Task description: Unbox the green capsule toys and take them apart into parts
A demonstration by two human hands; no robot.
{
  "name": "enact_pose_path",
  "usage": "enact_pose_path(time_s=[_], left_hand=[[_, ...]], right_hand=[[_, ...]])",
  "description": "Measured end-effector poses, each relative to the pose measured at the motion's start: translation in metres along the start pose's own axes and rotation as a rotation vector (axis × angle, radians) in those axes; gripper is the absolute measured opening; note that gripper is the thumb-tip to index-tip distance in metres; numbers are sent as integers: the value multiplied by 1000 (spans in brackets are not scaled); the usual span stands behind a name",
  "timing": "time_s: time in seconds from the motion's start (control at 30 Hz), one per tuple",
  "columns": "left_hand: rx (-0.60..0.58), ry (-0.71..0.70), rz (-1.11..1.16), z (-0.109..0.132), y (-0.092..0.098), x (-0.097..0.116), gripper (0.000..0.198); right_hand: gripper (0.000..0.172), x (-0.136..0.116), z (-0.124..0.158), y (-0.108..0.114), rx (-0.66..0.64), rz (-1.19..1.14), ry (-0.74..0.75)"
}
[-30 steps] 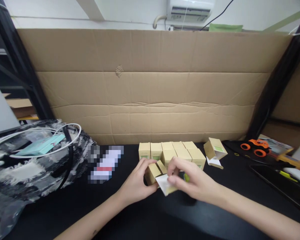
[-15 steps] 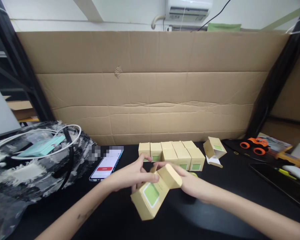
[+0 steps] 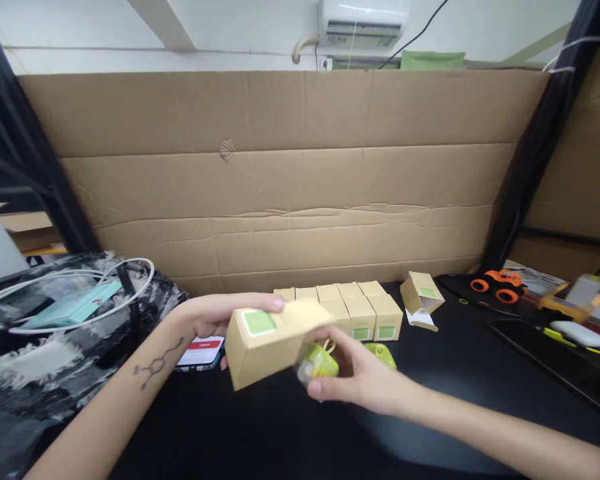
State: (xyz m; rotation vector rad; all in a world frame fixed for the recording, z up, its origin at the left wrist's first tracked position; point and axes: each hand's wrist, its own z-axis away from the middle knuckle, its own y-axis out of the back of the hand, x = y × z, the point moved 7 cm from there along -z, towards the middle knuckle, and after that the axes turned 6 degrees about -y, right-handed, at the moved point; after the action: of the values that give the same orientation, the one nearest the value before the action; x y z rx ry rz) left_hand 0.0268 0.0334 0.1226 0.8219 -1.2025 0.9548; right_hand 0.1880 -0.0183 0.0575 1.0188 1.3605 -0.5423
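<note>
My left hand [image 3: 215,315] grips a tan cardboard box [image 3: 265,339] with a green label, held sideways above the black table [image 3: 430,400]. At the box's open right end my right hand [image 3: 360,377] pinches a small yellow-green object [image 3: 319,363]. Behind them stands a row of several matching small boxes [image 3: 353,310]. A second yellow-green object [image 3: 380,353] lies on the table just right of my right hand.
An opened small box [image 3: 421,297] lies right of the row. A phone [image 3: 203,352] rests under my left wrist. A patterned bag with white cable and a teal box [image 3: 75,303] sits at left. An orange toy car [image 3: 497,285] and clutter are at right. Cardboard wall [image 3: 290,180] behind.
My left hand has lifted the box and turned it sideways, label up. My right hand now holds a yellow-green object at its open end. The view shifted slightly right.
</note>
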Motion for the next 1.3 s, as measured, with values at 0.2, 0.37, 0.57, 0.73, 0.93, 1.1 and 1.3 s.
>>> enact_pose_path(time_s=[0.2, 0.37, 0.57, 0.73, 0.93, 1.1, 1.3], left_hand=[[-59, -125, 85, -8, -28, -19, 38], [262, -336, 276, -10, -37, -39, 37], [224, -201, 319, 1, -65, -59, 42], [195, -146, 335, 6, -74, -68, 39], [111, -167, 350, 6, -77, -60, 39], [308, -185, 349, 3, -67, -68, 45], [302, -327, 342, 1, -66, -65, 45]], right_hand=[[48, -22, 7, 11, 158, 1225, 332], [46, -25, 27, 30, 473, 1110, 491], [36, -49, 45, 8, 487, 1419, 866], [20, -53, 52, 5, 537, 1311, 939], [32, -58, 59, 3, 567, 1329, 1025], [20, -65, 65, -9, 589, 1393, 1071], [26, -65, 63, 2, 485, 1502, 956]])
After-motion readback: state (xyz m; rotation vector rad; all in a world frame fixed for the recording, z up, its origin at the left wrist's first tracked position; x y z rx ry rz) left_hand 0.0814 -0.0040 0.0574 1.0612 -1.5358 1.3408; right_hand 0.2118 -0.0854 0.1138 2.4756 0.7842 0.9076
